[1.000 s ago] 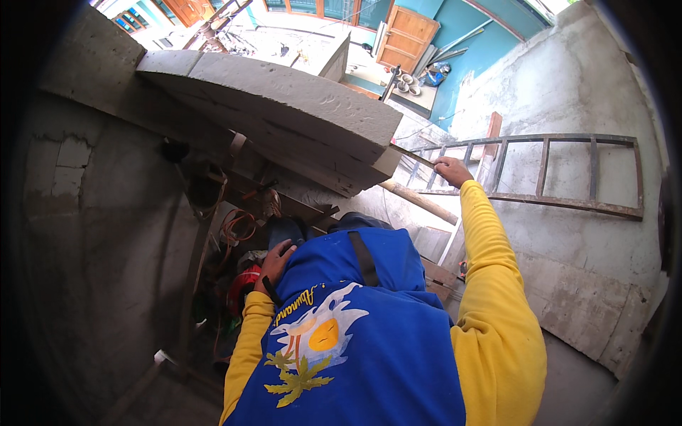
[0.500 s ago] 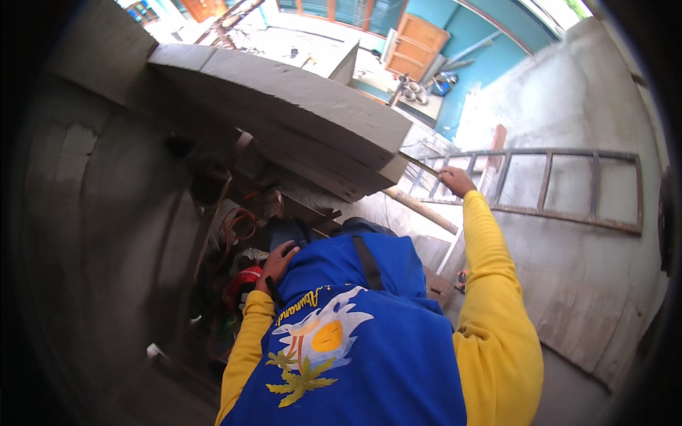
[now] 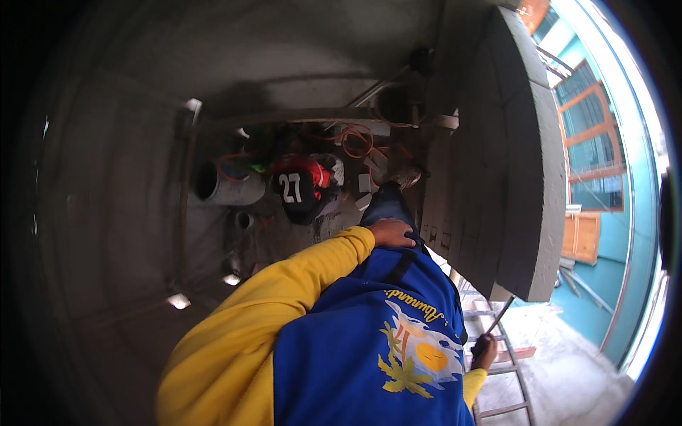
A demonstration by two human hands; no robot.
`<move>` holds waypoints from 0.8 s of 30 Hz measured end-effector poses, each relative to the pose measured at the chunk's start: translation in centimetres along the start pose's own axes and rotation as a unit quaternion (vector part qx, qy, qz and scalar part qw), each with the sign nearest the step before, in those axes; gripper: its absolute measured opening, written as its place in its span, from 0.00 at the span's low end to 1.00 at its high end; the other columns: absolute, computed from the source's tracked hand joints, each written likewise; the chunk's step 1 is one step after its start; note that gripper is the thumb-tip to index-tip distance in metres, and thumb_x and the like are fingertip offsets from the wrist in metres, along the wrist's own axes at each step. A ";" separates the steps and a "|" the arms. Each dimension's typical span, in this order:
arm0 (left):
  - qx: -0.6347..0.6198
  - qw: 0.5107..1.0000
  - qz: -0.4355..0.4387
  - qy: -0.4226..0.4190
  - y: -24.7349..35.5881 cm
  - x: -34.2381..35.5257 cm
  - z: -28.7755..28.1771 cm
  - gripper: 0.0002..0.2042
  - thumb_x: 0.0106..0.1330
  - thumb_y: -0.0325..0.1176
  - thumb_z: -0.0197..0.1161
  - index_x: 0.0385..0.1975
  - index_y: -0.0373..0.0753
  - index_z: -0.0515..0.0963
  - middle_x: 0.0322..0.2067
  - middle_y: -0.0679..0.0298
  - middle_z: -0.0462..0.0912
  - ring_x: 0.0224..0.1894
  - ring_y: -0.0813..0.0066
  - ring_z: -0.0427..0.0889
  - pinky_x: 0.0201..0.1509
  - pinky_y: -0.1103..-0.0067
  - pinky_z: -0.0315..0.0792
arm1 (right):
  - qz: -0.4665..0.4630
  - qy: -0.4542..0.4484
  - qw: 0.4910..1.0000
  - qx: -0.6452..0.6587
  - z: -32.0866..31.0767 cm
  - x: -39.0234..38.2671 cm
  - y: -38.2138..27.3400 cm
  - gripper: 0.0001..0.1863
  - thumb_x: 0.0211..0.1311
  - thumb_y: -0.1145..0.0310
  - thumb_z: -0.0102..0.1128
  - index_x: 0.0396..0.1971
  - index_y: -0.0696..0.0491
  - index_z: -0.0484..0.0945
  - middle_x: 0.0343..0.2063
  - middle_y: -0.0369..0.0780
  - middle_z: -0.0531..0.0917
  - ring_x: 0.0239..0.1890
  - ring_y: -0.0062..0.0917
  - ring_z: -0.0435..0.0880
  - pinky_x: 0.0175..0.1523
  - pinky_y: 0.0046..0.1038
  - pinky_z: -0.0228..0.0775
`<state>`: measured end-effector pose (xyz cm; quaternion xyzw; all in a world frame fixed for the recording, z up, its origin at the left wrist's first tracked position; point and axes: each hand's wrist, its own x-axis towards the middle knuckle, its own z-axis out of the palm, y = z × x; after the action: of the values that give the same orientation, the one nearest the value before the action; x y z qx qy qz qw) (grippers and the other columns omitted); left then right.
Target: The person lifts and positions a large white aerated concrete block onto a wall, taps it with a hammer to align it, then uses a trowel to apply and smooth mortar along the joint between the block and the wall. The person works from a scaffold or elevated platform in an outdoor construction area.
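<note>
Presently in hand: as I judge it, the person stands high on the ladder (image 3: 506, 369) beside the concrete slab (image 3: 522, 163) and looks down into the shaft, steadying the body more than working on something.
Left hand (image 3: 392, 233): it lies flat on the person's own blue-trousered thigh (image 3: 387, 206); the grip is loose and holds nothing.
Right hand (image 3: 485, 352): low at the right side, just above the ladder rungs, with the grip closed around the lower end of a thin rod (image 3: 501, 316).
Thin rod: it points up and slightly right, toward the underside of the slab; I cannot tell if the tip touches it.
Below: another person in a dark cap (image 3: 298, 193), beside a grey pipe (image 3: 222, 186) and a loop of orange cable (image 3: 359, 140).
Next move calls for: firm footing on the rungs, and care that the rod does not slip toward the person below.
</note>
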<state>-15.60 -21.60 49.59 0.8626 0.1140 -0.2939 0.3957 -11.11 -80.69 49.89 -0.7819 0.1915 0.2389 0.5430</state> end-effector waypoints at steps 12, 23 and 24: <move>0.005 0.990 -0.125 -0.064 1.7 0.8 -0.8 0.35 0.67 0.62 0.58 0.64 0.39 0.78 0.69 0.52 0.74 0.76 0.47 0.64 0.74 0.45 0.58 | 0.036 -0.103 0.974 -0.199 8.1 -1.3 2.1 0.15 0.64 0.63 0.66 0.44 0.57 0.83 0.48 0.47 0.85 0.50 0.40 0.84 0.53 0.36 0.77; -0.011 0.995 -0.102 -0.019 -0.3 2.1 -0.4 0.33 0.65 0.61 0.61 0.53 0.35 0.85 0.58 0.46 0.83 0.62 0.46 0.80 0.68 0.58 0.70 | 0.022 -0.148 0.958 -0.245 13.1 0.3 -1.9 0.16 0.66 0.61 0.64 0.45 0.58 0.83 0.48 0.47 0.85 0.49 0.38 0.85 0.53 0.36 0.77; -0.018 0.995 -0.102 -0.010 -0.3 2.1 -0.5 0.33 0.65 0.61 0.61 0.53 0.35 0.85 0.57 0.46 0.84 0.61 0.45 0.81 0.68 0.58 0.71 | 0.022 -0.149 0.956 -0.250 13.1 0.5 -2.2 0.16 0.66 0.61 0.64 0.45 0.58 0.83 0.48 0.47 0.85 0.49 0.38 0.85 0.53 0.36 0.77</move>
<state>-13.89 -21.10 48.38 0.8361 0.2024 -0.3393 0.3806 -11.66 -67.65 47.37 -0.8439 0.0596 0.4047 0.3470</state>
